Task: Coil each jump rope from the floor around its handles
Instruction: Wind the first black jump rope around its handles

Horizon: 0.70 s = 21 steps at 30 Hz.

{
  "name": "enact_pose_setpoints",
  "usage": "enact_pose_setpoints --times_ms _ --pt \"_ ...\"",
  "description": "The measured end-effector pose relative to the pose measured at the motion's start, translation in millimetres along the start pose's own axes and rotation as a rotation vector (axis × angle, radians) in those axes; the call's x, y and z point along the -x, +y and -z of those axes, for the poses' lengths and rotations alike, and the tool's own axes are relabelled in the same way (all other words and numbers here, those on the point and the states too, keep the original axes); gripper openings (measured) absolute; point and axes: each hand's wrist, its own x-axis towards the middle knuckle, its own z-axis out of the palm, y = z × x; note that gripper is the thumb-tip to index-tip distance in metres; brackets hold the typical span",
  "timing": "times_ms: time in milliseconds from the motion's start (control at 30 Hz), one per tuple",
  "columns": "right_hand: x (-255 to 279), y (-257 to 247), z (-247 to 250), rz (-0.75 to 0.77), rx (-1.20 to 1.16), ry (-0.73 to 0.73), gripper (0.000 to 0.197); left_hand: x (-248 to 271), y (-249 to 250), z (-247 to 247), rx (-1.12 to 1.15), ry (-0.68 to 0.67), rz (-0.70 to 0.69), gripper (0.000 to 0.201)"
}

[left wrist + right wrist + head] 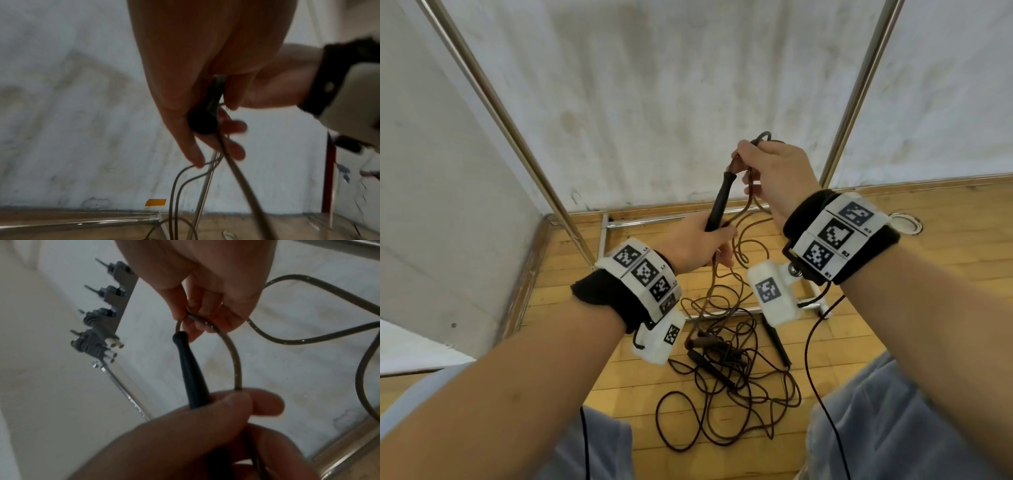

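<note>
My left hand [700,245] grips the lower end of a black jump-rope handle [720,200] that points up and away. Its butt end [201,124] shows between my fingers in the left wrist view. My right hand [770,171] pinches the brown rope [232,353] in a loop just above the handle tip [180,335]. The rope hangs from both hands down to the floor. A tangled pile of rope [736,373] with more black handles [709,366] lies on the wood floor [928,274] below my wrists.
A steel frame stands round the spot, with slanted poles [493,99] left and right and a base bar [647,221] along the white wall [671,85]. A round floor fitting [904,222] sits at the right. My knees flank the rope pile.
</note>
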Motion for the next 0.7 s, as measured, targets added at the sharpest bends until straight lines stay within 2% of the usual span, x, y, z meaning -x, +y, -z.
enact_pose_setpoints --times_ms 100,200,233,333,433,467,533,600,700 --pt "-3 6 5 -0.019 0.041 -0.005 0.026 -1 0 15 -0.045 -0.06 0.051 0.012" --pt "-5 12 6 -0.016 0.157 0.001 0.032 -1 -2 22 -0.167 0.016 0.017 0.014" --pt "-5 13 6 -0.047 0.159 -0.007 0.036 -2 -3 24 -0.134 0.053 0.005 0.015" --pt "-5 20 3 -0.221 0.134 -0.07 0.056 -2 -1 32 0.157 0.137 -0.017 0.018" --pt "-1 34 0 -0.346 0.23 -0.302 0.065 -3 3 46 0.373 0.225 -0.025 0.02" --pt "3 38 -1 -0.344 0.288 -0.415 0.062 -2 4 50 0.419 0.243 -0.028 0.02" --pt "10 46 -5 -0.213 0.512 -0.626 0.045 -2 4 57 0.499 0.253 -0.028 0.021" --pt "15 53 -11 -0.06 0.728 -0.689 0.029 -1 4 64 0.569 0.256 -0.027 0.02" --pt "20 58 -19 -0.053 0.718 -0.707 0.017 -2 2 73 0.626 0.252 -0.033 0.02"
